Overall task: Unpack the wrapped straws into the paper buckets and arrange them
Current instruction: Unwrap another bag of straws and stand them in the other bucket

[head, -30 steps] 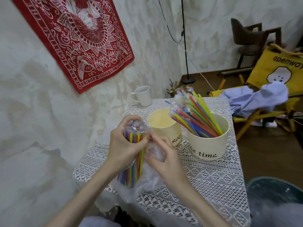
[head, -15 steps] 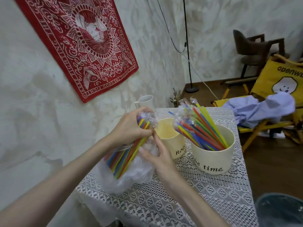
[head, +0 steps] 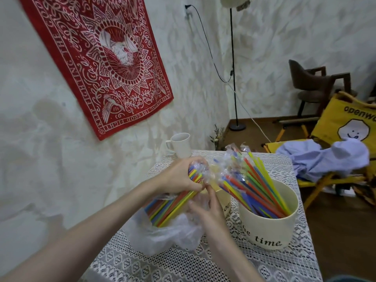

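A bundle of coloured straws (head: 175, 200) is being gripped near its upper end by the left hand (head: 181, 178), fingers closed tightly round it, probably so the clear plastic wrapper (head: 162, 235) can be peeled down. The wrapper is being pinched by the right hand (head: 205, 208), fingertips closed on the film just in front of the smaller paper bucket (head: 223, 204). That bucket is partly hidden and seems empty. To its right, touching or nearly so, a larger paper bucket (head: 268, 231) lettered "time" is being used to hold more straws (head: 254, 186), still wrapped at their tips. Both buckets are being supported by a white lace tablecloth (head: 264, 265). Behind the smaller bucket, a white mug (head: 181, 145) is standing; above it, a red tapestry (head: 97, 62) is hanging on the wall
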